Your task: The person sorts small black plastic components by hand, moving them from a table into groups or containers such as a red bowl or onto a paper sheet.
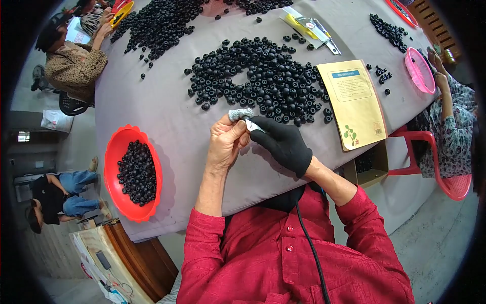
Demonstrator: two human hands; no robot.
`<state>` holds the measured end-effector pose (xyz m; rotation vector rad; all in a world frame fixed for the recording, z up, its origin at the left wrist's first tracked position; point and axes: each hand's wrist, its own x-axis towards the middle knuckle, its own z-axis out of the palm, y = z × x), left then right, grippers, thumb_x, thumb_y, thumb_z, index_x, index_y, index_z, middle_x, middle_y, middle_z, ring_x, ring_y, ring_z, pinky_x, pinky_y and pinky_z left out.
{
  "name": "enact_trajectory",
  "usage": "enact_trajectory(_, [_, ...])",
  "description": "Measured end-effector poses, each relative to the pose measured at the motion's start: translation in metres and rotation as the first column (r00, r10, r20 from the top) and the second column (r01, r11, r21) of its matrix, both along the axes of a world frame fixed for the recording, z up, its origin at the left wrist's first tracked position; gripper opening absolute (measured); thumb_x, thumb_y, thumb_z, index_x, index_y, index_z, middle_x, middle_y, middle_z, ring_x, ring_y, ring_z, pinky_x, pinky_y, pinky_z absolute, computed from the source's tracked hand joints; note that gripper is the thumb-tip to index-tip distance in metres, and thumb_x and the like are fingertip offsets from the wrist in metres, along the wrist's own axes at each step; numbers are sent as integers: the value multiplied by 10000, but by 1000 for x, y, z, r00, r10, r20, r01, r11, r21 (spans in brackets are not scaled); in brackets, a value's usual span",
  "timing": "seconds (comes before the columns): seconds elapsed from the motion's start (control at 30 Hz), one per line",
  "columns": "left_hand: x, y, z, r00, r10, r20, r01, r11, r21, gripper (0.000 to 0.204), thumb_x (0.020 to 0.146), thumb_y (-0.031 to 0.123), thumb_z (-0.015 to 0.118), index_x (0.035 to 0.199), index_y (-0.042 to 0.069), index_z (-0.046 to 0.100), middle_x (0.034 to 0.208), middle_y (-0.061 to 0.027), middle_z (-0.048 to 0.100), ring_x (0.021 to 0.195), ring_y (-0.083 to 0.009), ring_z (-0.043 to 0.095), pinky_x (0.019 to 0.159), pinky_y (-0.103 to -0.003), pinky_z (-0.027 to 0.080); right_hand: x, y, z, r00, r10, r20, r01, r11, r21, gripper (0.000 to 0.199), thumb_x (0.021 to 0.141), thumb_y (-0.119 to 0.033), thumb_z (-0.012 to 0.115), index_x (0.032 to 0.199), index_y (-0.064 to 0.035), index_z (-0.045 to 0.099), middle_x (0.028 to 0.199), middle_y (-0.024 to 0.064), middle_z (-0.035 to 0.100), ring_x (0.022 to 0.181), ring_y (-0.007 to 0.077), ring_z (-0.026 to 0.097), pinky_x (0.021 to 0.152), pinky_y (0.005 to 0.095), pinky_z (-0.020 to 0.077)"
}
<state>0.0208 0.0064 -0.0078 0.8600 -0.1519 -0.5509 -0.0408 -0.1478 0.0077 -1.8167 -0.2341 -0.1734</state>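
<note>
My left hand (229,141) is bare apart from a grey-white patterned finger cover (241,114) on one finger. Its thumb and fingers are pinched together, and whatever they hold is hidden. Against it, my right hand (283,144), in a black glove, closes on a small white pointed piece (254,125) whose kind I cannot make out. Just beyond both hands spreads a pile of small round black parts (273,76) with hollow centres. To the left, a red scalloped tray (112,175) holds several more of these black parts.
A yellow-tan paper envelope (353,104) lies right of the pile, with a yellow-and-clear package (309,28) behind it. More black parts (157,23) cover the far left. People sit at both sides, near a pink basket (421,71) and red chair (453,187).
</note>
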Motion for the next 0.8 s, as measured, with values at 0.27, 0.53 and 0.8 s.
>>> enact_trajectory(0.27, [-1,0,-2,1000,-1,-16,0,1000,-22,166,877,75,565,1025,7,600,741,-21,578,512,-55,435,461,-184,331,3,-2,11,955,15,-298,-2,999,42,339,868,-166,574,1179,-34,546,976,154,640,822,164,633,715,290,491])
enact_trajectory(0.53, [-3,-1,1,999,25,-29,-24,999,36,170,878,96,571,1020,6,599,673,-5,553,486,-47,409,441,-183,309,4,-2,12,970,12,-243,-13,1000,-3,322,868,-174,580,1152,-24,563,888,146,655,760,152,635,673,284,491])
enact_trajectory(0.8, [-5,1,1,999,23,-45,-21,998,64,169,873,105,581,1011,9,600,641,-5,543,474,-45,424,414,-169,313,5,-2,14,932,21,-362,5,998,69,303,859,-175,585,1116,-14,580,860,146,656,741,156,631,661,276,491])
